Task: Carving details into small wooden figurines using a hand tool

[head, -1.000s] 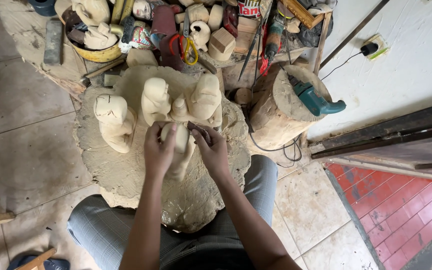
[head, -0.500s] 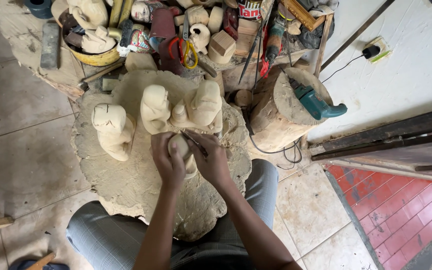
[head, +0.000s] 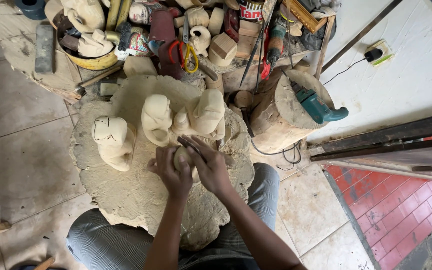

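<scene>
Soft, even daylight falls on my hands (head: 193, 170), casting only faint shadows beneath them. Around my grip everything is sharp, without glare. Farther out, the frame edges bow with wide-angle distortion.

Both hands slide down the small pale carving (head: 183, 157) toward the body; left hand (head: 172, 172) now cups it, right hand (head: 210, 167) presses a dark blade (head: 192, 148) on top

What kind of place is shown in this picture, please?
Probably a small wood-carving workshop. Both hands, left hand and right hand, work a pale figure on a slab; unfinished carved figures stand near, and a power drill lies on a stump.
</scene>
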